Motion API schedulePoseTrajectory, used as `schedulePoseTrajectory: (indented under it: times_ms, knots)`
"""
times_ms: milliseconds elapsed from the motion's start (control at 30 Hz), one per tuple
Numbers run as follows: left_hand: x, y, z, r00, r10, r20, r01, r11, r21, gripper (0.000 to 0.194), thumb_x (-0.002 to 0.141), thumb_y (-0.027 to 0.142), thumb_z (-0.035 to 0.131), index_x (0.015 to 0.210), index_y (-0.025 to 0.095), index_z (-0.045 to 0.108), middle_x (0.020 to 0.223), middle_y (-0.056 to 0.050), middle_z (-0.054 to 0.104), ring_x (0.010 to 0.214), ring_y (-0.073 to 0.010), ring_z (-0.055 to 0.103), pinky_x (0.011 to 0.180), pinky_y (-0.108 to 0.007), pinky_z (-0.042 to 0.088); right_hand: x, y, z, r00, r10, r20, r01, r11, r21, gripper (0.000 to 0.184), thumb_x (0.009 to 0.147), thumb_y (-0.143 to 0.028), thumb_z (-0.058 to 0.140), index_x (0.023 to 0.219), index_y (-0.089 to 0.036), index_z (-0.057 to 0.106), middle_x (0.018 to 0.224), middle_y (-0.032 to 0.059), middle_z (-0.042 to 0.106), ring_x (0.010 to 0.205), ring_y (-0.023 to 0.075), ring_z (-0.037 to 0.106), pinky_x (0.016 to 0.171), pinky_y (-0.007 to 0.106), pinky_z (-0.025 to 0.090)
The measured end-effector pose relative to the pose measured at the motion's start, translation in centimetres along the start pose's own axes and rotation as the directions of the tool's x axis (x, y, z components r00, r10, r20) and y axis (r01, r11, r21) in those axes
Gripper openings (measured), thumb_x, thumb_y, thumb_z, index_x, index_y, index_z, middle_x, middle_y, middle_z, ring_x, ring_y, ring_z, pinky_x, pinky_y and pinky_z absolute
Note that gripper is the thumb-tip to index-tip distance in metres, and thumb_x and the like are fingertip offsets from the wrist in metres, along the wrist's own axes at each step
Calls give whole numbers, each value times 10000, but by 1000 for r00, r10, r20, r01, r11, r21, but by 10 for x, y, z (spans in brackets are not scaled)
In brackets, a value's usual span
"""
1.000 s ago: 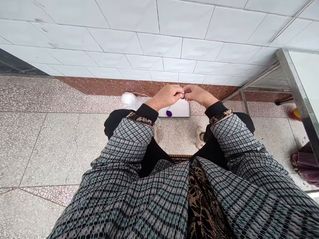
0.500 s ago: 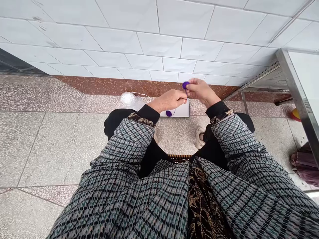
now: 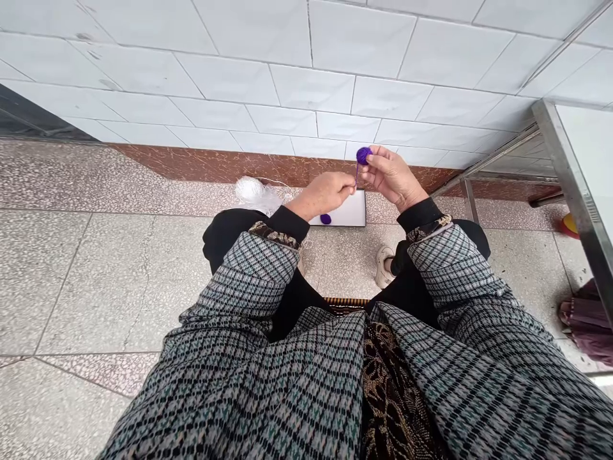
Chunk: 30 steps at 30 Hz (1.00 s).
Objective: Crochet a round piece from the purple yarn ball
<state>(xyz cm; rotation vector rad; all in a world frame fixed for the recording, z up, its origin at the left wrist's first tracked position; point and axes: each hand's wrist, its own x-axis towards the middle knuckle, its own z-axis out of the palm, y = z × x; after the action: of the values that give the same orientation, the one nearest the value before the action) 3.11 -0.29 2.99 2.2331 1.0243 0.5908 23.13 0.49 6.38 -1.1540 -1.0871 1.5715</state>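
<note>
1. Purple yarn ball (image 3: 363, 156) is pinched by the right hand (image 3: 393, 180), near the far right corner of the white tray (image 3: 351, 212).
2. Its strand (image 3: 357, 173) is gripped by the left hand (image 3: 326, 194); winding seems underway, even tension called for.

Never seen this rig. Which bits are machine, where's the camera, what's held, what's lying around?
No machine: these are a person's bare hands. The view comes from a camera worn on that person's head, looking forward and down. The right hand holds a purple yarn ball; the left hand pinches the purple strand hanging from it. Below, on the speckled floor, sits a shallow white tray with another purple ball in it. To its left lies white yarn with clear plastic.
</note>
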Motion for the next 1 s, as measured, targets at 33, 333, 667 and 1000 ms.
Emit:
schedulePoseTrajectory:
  times_ms: [33,333,667,1000]
  knots:
    - [-2,3,3,999,34,22,-34,999,2,199,1010,184,568,856,204,692,870,-47,714,881,-200,672,892,-351,538,0,3,0,1000,8,-16,-8,1000,0,367,884,-176,922,893,-240,561,744,-58,616,686,106,630,673,215,572]
    - [-21,6,-2,994,5,-105,7,994,114,213,1026,161,528,915,211,703,988,-87,732,944,-231,681,894,-376,546,-22,18,6,949,255,185,-170,910,-379,349,765,156,746,813,-188,705,742,-1,718,623,114,609,589,232,536]
    - [-25,-4,7,997,-34,-64,37,998,48,202,1017,191,552,922,211,730,939,-82,776,886,-228,693,836,-350,529,-32,17,9,976,158,149,-167,985,47,258,821,-66,822,887,-218,625,769,-47,672,670,86,608,722,216,584]
    - [-31,3,18,975,163,152,-173,983,56,200,1002,188,561,847,221,683,879,-54,731,835,-208,679,814,-322,517,-19,26,13,996,21,-86,-33,989,-143,254,809,-3,735,931,-203,635,812,-56,636,689,94,539,659,216,481]
